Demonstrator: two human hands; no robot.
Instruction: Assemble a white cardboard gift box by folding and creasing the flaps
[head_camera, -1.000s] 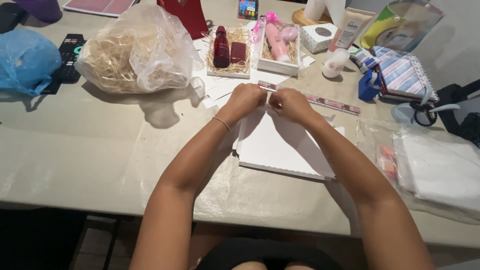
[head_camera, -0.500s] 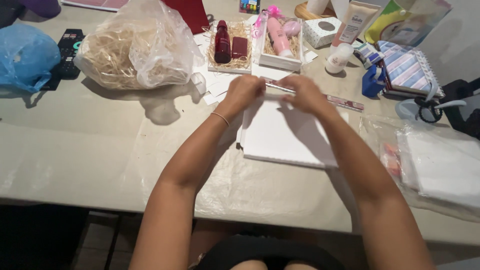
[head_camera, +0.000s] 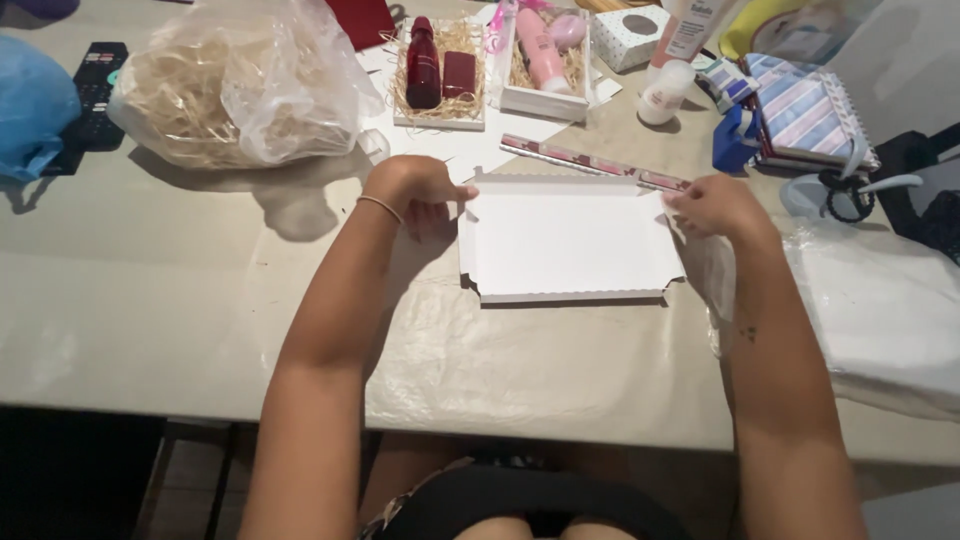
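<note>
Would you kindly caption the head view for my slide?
Both hands, left and right, hold the far corners of a flat white cardboard tray on the table.

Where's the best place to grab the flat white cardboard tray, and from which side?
Probably the short end walls. The white cardboard tray lies flat and open side up, with thin folded rims, so pinch each end from outside, thumb over the rim. The left hand and right hand already sit at its far corners; the long near edge is free too.
</note>
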